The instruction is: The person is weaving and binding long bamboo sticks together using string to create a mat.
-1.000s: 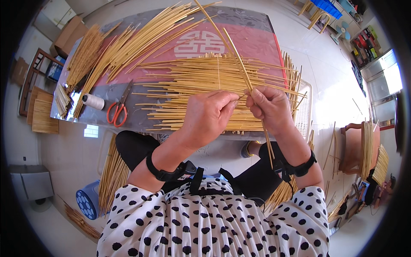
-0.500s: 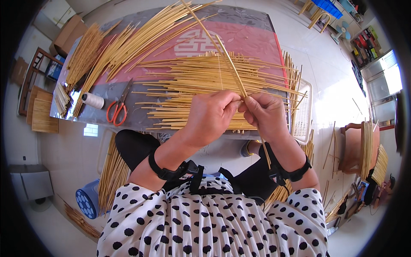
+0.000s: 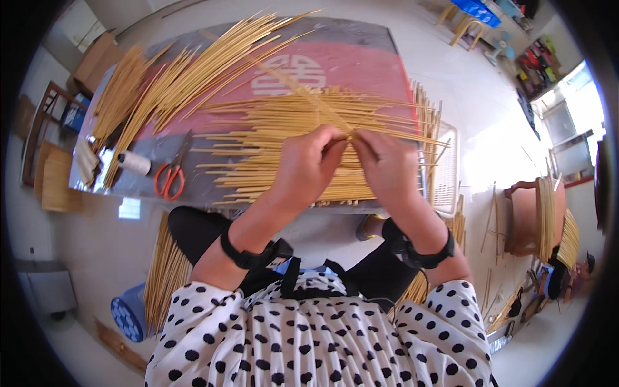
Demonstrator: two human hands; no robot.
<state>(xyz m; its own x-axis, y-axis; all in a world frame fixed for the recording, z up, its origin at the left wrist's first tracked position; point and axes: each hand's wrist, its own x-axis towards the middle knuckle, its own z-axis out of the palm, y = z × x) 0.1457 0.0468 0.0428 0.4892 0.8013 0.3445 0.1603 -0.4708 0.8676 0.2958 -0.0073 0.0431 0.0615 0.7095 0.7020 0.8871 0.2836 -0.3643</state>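
Note:
Both my hands meet above the near part of the table, fingertips pinched together at one spot. Thin straw stalks (image 3: 302,91), smeared by motion, rise from this spot toward the far left. My left hand (image 3: 308,164) is closed on them with thumb and fingers. Against it, my right hand (image 3: 388,166) is closed too, its fingertips at the same point. Just what lies between the fingertips is hidden. Beneath the hands, a broad layer of straw stalks (image 3: 251,138) lies crosswise on the table. Scissors with orange handles (image 3: 169,180) and a white thread spool (image 3: 134,162) lie to the left.
Longer stalks (image 3: 213,61) fan out at the table's far left beside a brushy bundle (image 3: 122,90). A white plastic basket (image 3: 449,171) stands at the table's right edge. More stalks (image 3: 164,277) lean by a blue stool (image 3: 127,313); others rest on a brown chair (image 3: 523,209).
The held stalks have swung farther to the left and blurred. Their lower end, seen below my right hand before, no longer shows. Both hands have shifted slightly away from me.

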